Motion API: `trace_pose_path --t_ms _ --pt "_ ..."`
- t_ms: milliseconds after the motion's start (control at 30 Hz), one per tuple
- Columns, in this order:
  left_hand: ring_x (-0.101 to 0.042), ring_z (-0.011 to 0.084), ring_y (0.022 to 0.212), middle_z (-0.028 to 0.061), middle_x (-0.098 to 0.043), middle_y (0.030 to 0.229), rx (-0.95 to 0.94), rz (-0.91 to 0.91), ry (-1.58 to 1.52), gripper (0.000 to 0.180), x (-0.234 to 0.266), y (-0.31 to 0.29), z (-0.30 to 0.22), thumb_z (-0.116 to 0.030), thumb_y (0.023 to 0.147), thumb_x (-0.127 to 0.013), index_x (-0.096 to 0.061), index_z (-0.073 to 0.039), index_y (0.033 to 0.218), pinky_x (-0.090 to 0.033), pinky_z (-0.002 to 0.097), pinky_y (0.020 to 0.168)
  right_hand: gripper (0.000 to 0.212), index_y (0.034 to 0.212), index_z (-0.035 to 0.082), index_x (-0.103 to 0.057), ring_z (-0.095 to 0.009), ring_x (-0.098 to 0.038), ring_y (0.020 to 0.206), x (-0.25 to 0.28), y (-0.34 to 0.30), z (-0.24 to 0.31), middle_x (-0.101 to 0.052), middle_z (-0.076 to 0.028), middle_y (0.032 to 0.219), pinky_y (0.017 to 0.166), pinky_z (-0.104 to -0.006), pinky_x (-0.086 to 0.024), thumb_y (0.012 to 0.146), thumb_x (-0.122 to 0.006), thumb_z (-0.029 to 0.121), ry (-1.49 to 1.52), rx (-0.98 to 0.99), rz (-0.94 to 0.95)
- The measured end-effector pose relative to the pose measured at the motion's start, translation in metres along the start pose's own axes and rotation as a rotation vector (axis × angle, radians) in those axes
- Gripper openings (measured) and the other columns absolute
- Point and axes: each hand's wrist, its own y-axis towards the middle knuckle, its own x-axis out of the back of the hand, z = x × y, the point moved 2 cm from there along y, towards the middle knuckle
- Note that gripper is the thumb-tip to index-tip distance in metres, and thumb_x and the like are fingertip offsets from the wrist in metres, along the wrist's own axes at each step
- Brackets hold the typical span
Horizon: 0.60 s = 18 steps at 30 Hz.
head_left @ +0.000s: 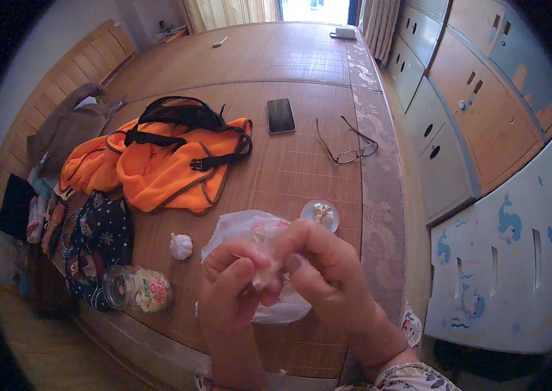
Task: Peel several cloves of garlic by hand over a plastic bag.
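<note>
My left hand is closed around garlic with loose, papery, see-through skin. My right hand pinches the same skin between thumb and bent forefinger; fingers partly hide the piece. Under both hands spreads a white plastic bag. Beyond the right hand, a small white dish with a red rim carries garlic cloves. A whole garlic bulb sits left of the bag. Further left, a clear jar lies on its side, with pale peeled cloves inside.
The woven mat bears a black phone, eyeglasses and an orange fleece with black straps. A dark patterned cloth lies by the jar. Painted cabinets line the right side.
</note>
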Motion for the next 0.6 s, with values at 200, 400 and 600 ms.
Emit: trace_pose_path --t_ms 200,400,600 --pt "-0.059 0.0180 0.059 0.0131 -0.063 0.076 0.030 0.003 -0.041 0.022 0.0022 0.0019 0.0007 -0.018 0.091 -0.060 -0.064 0.002 0.098 -0.046 0.0272 0.048 0.004 0.094 0.001 -0.054 -0.015 -0.057 0.082 0.0004 0.0007 -0.0038 -0.056 -0.008 0.086 0.073 -0.0288 -0.047 0.091 -0.052 0.001 0.014 -0.006 -0.020" --pt "-0.057 0.0175 0.059 0.0129 -0.062 0.075 0.070 -0.006 -0.072 0.025 0.0049 0.0019 0.0012 -0.015 0.087 -0.058 -0.064 0.004 0.102 -0.044 0.0267 0.048 0.005 0.099 0.000 -0.050 -0.011 -0.060 0.077 0.0019 0.0045 0.0001 -0.056 -0.005 0.086 0.066 -0.0258 -0.052 0.097 -0.046 0.000 0.125 0.026 0.035" --pt "-0.057 0.0162 0.059 0.0137 -0.063 0.077 0.094 -0.007 -0.070 0.027 0.0005 0.0040 -0.0005 -0.014 0.085 -0.057 -0.063 0.005 0.104 -0.044 0.0266 0.048 0.006 0.099 0.000 -0.049 -0.009 -0.061 0.074 0.0065 0.0059 0.0002 -0.057 -0.004 0.083 0.064 -0.0259 -0.053 0.099 -0.044 0.001 0.100 0.054 0.034"
